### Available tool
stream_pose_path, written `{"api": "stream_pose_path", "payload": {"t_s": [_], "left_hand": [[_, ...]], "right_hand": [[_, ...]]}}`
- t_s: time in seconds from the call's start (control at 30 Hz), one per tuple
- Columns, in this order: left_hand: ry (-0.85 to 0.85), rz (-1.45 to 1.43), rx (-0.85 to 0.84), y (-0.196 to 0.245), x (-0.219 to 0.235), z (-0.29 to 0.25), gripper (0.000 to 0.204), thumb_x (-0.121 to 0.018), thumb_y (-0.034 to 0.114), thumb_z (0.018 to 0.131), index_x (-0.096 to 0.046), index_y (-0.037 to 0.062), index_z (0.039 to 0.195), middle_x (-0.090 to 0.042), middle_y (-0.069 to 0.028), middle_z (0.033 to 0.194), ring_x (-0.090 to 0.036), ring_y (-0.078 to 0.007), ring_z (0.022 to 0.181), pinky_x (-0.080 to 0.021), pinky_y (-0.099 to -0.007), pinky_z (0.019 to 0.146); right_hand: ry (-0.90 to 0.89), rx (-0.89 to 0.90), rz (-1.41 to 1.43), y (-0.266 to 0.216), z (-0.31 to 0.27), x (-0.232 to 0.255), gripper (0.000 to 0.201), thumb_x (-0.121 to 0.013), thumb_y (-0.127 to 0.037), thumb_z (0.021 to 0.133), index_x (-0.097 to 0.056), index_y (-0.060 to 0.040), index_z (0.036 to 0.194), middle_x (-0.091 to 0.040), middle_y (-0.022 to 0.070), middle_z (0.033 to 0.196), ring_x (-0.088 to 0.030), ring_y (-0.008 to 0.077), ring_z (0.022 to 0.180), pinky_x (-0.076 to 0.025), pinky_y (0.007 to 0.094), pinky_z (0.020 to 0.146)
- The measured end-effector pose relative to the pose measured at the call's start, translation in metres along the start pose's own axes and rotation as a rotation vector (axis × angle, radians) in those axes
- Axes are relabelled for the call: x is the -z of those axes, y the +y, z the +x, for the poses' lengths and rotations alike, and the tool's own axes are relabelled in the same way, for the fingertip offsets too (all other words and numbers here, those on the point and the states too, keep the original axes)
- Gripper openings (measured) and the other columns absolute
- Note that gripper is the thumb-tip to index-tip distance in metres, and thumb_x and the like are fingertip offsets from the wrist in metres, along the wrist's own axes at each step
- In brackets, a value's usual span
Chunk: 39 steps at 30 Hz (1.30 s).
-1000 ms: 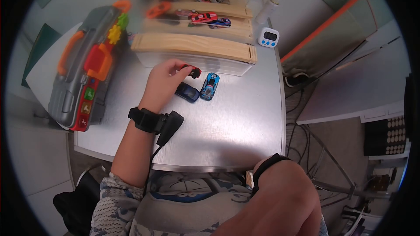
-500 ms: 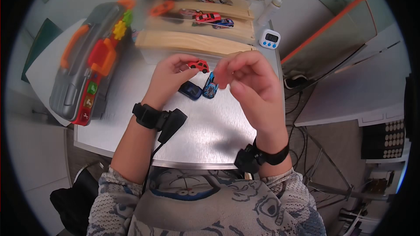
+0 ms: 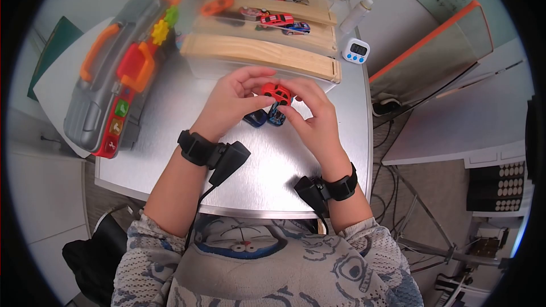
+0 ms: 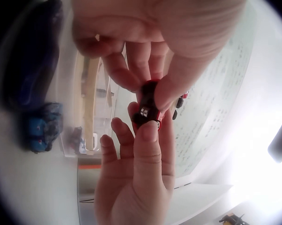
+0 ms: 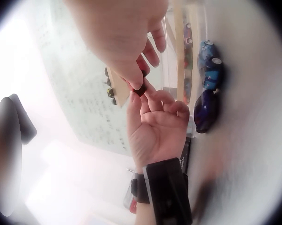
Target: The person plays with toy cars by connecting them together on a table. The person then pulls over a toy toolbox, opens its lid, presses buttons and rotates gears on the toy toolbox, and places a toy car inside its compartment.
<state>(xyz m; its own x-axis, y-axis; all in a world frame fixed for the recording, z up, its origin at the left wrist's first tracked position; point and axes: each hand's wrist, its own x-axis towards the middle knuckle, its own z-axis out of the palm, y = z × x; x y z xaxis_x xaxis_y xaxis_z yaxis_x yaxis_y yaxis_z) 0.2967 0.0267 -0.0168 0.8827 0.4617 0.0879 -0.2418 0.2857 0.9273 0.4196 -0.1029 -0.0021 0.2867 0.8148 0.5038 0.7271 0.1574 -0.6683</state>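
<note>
A small red toy car (image 3: 277,94) is held up between both hands, above the table. My left hand (image 3: 230,101) pinches its left end between thumb and fingers. On its other end are the thumb and fingertips of my right hand (image 3: 316,118); the left wrist view shows the car (image 4: 149,105) gripped from both sides. Below it on the table lie a dark blue toy car (image 3: 256,118) and a bright blue toy car (image 3: 276,115), partly hidden by the hands in the head view. In the right wrist view the bright blue car (image 5: 210,65) touches or nearly touches the dark blue one (image 5: 206,111).
Behind the hands stands a clear bin with wooden tiers (image 3: 259,57) bearing several toy cars. A grey toy toolbox (image 3: 105,91) occupies the left side of the table. A white timer (image 3: 356,50) and a white bottle (image 3: 357,14) stand at the back right.
My right hand has come up from the near right edge to the red car and taken hold of it. The left hand has lifted the car and moved slightly right.
</note>
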Motion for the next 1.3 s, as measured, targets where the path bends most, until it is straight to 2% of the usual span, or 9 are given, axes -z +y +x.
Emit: {"api": "stream_pose_path", "payload": {"t_s": [0.27,0.43,0.53,0.63,0.8,1.0,1.07,1.13,1.3], "left_hand": [[-0.022,0.068,0.017,-0.005,-0.001,0.002,0.043,-0.063,-0.002,0.075,-0.05,-0.0001,0.116,-0.06,-0.0084,0.105,-0.058,-0.0133,0.093,-0.045,-0.024,0.084],[0.028,0.194,0.082,-0.001,-0.001,0.0,0.031,-0.061,0.003,0.08,-0.055,-0.001,0.11,-0.063,-0.0067,0.094,-0.059,-0.0108,0.084,-0.047,-0.0213,0.074],[0.111,0.076,0.114,-0.002,0.001,0.001,0.029,-0.06,0.004,0.082,-0.056,-0.0014,0.109,-0.064,-0.0068,0.089,-0.059,-0.0093,0.079,-0.047,-0.0199,0.069],[0.112,0.032,0.074,-0.005,0.0,0.001,0.028,-0.063,0.009,0.081,-0.058,-0.001,0.107,-0.064,-0.0067,0.091,-0.059,-0.0082,0.079,-0.047,-0.0199,0.067],[0.087,0.05,0.06,-0.007,0.0,0.001,0.025,-0.061,0.005,0.081,-0.056,-0.0012,0.104,-0.064,-0.0078,0.09,-0.06,-0.0098,0.08,-0.048,-0.0201,0.069],[0.071,0.036,0.125,-0.004,-0.005,0.0,0.023,-0.06,0.0,0.08,-0.055,-0.002,0.102,-0.063,-0.0087,0.091,-0.061,-0.0122,0.083,-0.049,-0.022,0.075],[0.071,0.019,0.144,-0.004,-0.007,-0.001,0.024,-0.06,-0.001,0.079,-0.055,-0.0026,0.102,-0.063,-0.0093,0.093,-0.061,-0.0127,0.084,-0.049,-0.0226,0.076],[0.05,-0.037,0.065,-0.005,-0.009,-0.002,0.027,-0.061,-0.005,0.077,-0.055,-0.0036,0.103,-0.062,-0.0105,0.097,-0.06,-0.0135,0.086,-0.049,-0.0238,0.078],[0.042,-0.036,0.05,-0.012,-0.007,0.0,0.03,-0.064,-0.004,0.075,-0.055,-0.005,0.104,-0.062,-0.0099,0.097,-0.06,-0.0131,0.086,-0.048,-0.023,0.078]], "right_hand": [[-0.006,-0.056,0.017,-0.001,-0.002,0.001,0.037,-0.068,-0.002,0.068,-0.058,-0.0064,0.103,-0.058,0.0093,0.096,-0.057,0.023,0.082,-0.046,0.0313,0.075],[0.008,-0.033,0.015,0.0,-0.002,-0.002,0.036,-0.068,-0.003,0.069,-0.059,-0.0059,0.103,-0.06,0.0093,0.093,-0.058,0.0224,0.079,-0.046,0.0307,0.073],[0.04,-0.038,0.055,0.002,-0.003,-0.002,0.029,-0.065,-0.004,0.072,-0.061,-0.0048,0.101,-0.061,0.01,0.091,-0.058,0.0229,0.079,-0.047,0.0305,0.073],[0.069,-0.025,0.058,0.007,-0.004,-0.002,0.021,-0.062,-0.004,0.076,-0.062,-0.0036,0.098,-0.062,0.0106,0.09,-0.059,0.0237,0.08,-0.047,0.0307,0.072],[0.101,-0.033,-0.024,0.006,-0.005,-0.002,0.018,-0.06,-0.003,0.077,-0.063,-0.0033,0.095,-0.062,0.0104,0.088,-0.059,0.0252,0.082,-0.047,0.0316,0.073],[0.101,0.078,-0.136,0.011,-0.005,-0.003,0.017,-0.063,-0.004,0.073,-0.063,-0.0042,0.09,-0.061,0.0088,0.085,-0.057,0.0263,0.082,-0.045,0.0334,0.074],[0.139,0.169,-0.289,0.01,-0.005,-0.003,0.019,-0.064,-0.003,0.071,-0.063,-0.0045,0.089,-0.061,0.0071,0.083,-0.056,0.0244,0.078,-0.044,0.033,0.072],[0.155,0.206,-0.32,0.01,-0.005,-0.004,0.02,-0.064,-0.003,0.07,-0.063,-0.0046,0.089,-0.061,0.0065,0.082,-0.056,0.0235,0.077,-0.043,0.0328,0.072],[0.196,0.292,-0.373,0.009,-0.005,-0.005,0.023,-0.066,-0.001,0.067,-0.062,-0.0042,0.09,-0.06,0.0055,0.08,-0.055,0.0222,0.074,-0.043,0.0326,0.07]]}}
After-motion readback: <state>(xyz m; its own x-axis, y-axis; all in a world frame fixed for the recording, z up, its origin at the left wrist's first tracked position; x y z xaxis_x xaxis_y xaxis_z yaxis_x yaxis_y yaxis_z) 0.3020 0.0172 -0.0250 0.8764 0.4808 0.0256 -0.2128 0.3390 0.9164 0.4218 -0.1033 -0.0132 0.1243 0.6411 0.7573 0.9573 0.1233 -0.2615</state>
